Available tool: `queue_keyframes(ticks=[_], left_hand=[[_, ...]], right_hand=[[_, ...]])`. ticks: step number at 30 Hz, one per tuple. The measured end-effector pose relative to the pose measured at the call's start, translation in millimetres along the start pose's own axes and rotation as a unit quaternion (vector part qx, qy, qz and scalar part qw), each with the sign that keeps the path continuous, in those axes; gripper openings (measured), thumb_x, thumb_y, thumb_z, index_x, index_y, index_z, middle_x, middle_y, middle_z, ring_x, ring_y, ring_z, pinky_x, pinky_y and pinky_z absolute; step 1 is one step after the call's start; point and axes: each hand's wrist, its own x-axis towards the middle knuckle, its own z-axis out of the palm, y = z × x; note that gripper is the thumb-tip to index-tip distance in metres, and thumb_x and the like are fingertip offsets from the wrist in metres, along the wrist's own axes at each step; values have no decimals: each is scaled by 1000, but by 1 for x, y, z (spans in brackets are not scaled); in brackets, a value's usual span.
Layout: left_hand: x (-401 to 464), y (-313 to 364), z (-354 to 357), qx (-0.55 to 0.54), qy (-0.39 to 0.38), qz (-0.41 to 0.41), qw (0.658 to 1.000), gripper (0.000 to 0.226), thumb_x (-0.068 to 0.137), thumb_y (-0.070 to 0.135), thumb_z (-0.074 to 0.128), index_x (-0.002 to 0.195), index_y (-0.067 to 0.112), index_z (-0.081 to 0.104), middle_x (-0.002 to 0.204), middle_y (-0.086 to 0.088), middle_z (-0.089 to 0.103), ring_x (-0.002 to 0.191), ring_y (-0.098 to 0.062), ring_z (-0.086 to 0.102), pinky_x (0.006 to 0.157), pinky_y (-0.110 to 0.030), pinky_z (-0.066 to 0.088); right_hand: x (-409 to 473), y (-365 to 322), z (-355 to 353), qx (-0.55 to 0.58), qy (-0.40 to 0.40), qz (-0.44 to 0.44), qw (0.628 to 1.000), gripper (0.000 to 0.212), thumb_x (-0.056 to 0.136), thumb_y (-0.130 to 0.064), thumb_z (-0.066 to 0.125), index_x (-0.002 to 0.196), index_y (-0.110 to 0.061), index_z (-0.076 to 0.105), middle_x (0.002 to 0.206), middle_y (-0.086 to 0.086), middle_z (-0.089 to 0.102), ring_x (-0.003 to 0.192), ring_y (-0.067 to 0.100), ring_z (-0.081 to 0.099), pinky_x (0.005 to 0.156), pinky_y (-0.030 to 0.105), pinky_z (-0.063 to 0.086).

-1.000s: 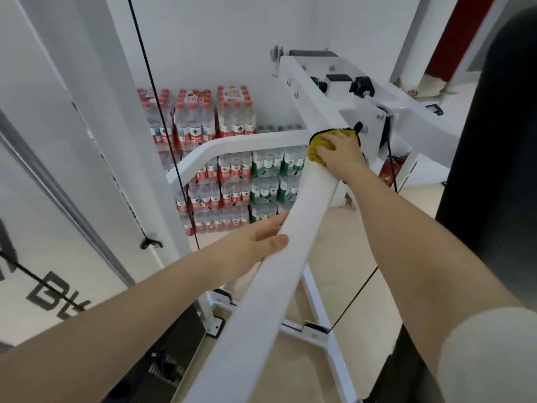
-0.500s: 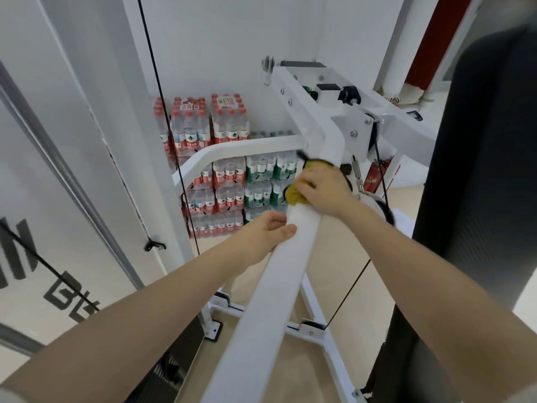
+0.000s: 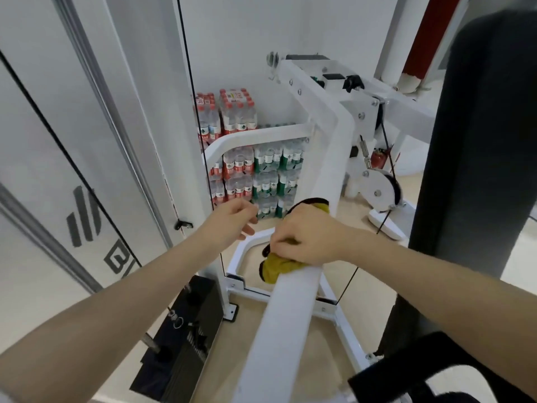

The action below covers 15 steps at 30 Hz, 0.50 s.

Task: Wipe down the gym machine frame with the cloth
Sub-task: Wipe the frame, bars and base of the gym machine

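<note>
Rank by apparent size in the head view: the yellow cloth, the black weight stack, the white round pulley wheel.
1. Black weight stack, clearly largest.
2. Yellow cloth, partly hidden under the right hand.
3. White round pulley wheel.
The last two look similar; the pulley is farther away, so this order is unsure.

Cloth (image 3: 279, 266) mostly under right hand (image 3: 311, 237); bottle labels (image 3: 261, 164) perhaps unreadable.

A gym. A white cable machine frame (image 3: 290, 315) fills the frame's centre, with a black weight stack (image 3: 186, 338) at lower left, a pulley wheel (image 3: 380, 189) at right, and shrink-wrapped packs of bottled water (image 3: 250, 170) stacked against the back wall.
</note>
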Motion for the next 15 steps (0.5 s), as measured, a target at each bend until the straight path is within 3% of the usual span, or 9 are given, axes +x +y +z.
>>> queue_keyframes(ticks=[2, 4, 6, 9, 12, 15], left_hand=[[-8, -1, 3, -9, -14, -1, 1000, 18, 97, 28, 44, 98, 16, 58, 94, 0, 63, 78, -15, 60, 78, -32, 49], [-14, 1, 5, -22, -25, 3, 999, 20, 97, 28, 43, 101, 14, 58, 94, -1, 64, 77, -15, 60, 77, -31, 49], [-20, 2, 6, -41, -30, 7, 999, 21, 98, 27, 43, 102, 14, 58, 92, 0, 64, 76, -14, 60, 75, -29, 48], [-26, -1, 6, -65, -37, 5, 997, 18, 97, 27, 44, 98, 16, 59, 96, -1, 63, 75, -14, 59, 71, -26, 48], [-30, -1, 9, -67, -50, 9, 996, 21, 98, 28, 43, 102, 14, 58, 99, -2, 62, 78, -15, 59, 71, -25, 47], [-29, 3, 13, -81, -54, 13, 995, 21, 98, 29, 42, 104, 15, 57, 100, -2, 64, 79, -14, 61, 74, -26, 49]], right_hand=[[-3, -12, 0, 19, -47, -36, 998, 45, 85, -46, 29, 67, -22, 63, 59, -7, 58, 55, 12, 50, 61, 29, 41], [-1, -1, -2, 10, -38, -20, 999, 38, 89, -44, 34, 64, -29, 58, 57, -8, 55, 54, 12, 49, 63, 32, 43], [2, 26, -6, 6, 57, 75, 996, 35, 91, -40, 42, 62, -27, 56, 59, -3, 57, 59, 17, 51, 74, 40, 45], [9, 47, -4, -9, 174, 255, 951, 23, 92, -34, 48, 92, -23, 69, 97, -2, 66, 98, 18, 55, 99, 45, 34], [10, 13, 8, -36, 113, 328, 937, 34, 91, -38, 46, 123, -33, 57, 139, -8, 47, 136, 19, 30, 113, 47, 16], [-7, -12, 14, -14, 78, 277, 958, 42, 90, -47, 45, 130, -37, 51, 145, -14, 38, 140, 14, 19, 115, 41, 10]])
